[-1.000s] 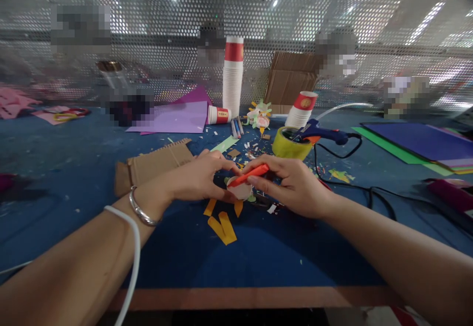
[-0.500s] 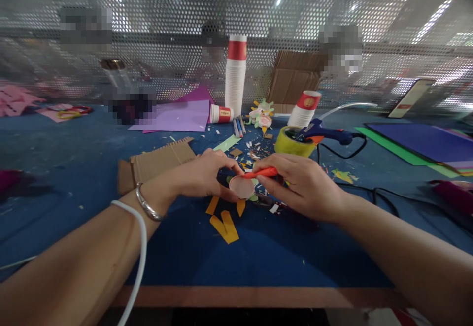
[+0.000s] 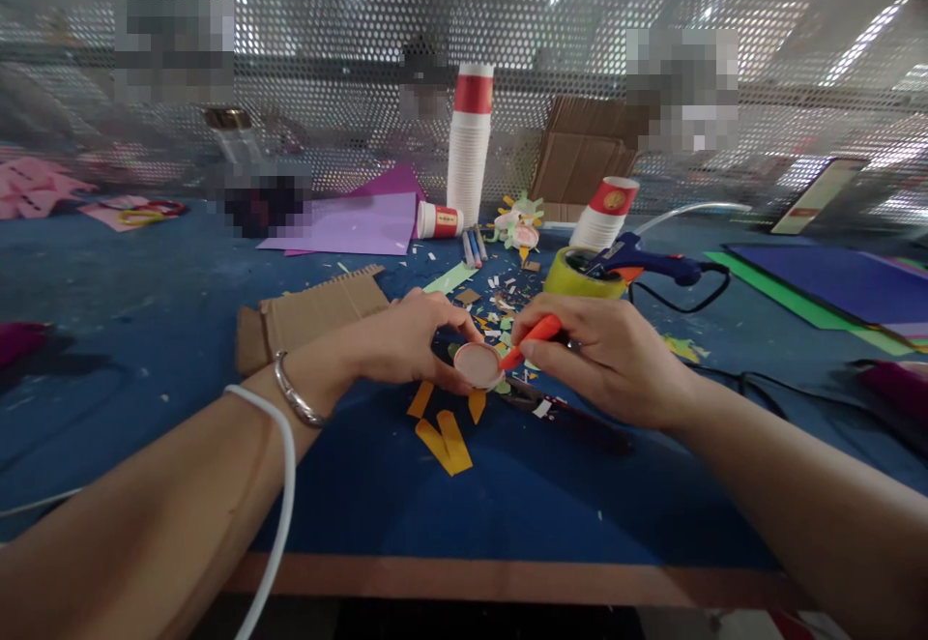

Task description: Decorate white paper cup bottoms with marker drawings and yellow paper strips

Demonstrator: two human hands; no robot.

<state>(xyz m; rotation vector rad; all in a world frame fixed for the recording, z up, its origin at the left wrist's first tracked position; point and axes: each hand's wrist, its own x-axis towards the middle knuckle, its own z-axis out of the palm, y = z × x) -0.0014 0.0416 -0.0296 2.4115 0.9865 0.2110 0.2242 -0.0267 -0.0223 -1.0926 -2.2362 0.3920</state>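
Observation:
Between the thumb and fingers of my left hand [image 3: 424, 340] is a small round paper cup bottom [image 3: 478, 365], its pale disc facing me and its rim edged in orange. My right hand [image 3: 598, 355] grips an orange marker [image 3: 533, 340], the tip of which meets the right side of the rim. Below the disc, several yellow-orange paper strips [image 3: 446, 442] lie on the blue table. A dark pair of scissors [image 3: 555, 406], partly covered by scraps, rests under my right hand.
A cardboard piece [image 3: 319, 311] lies behind my left wrist. Stacked paper cups [image 3: 470, 161] stand at the back. A blue glue gun [image 3: 645, 261] rests on a yellow tape roll [image 3: 580, 277]. Paper scraps [image 3: 500, 297] litter the middle; coloured sheets [image 3: 833, 277] lie right.
The orange marker has moved from the top of the disc's rim round to its right side and now tilts more steeply. My left hand keeps hold of the disc. The view has shifted slightly.

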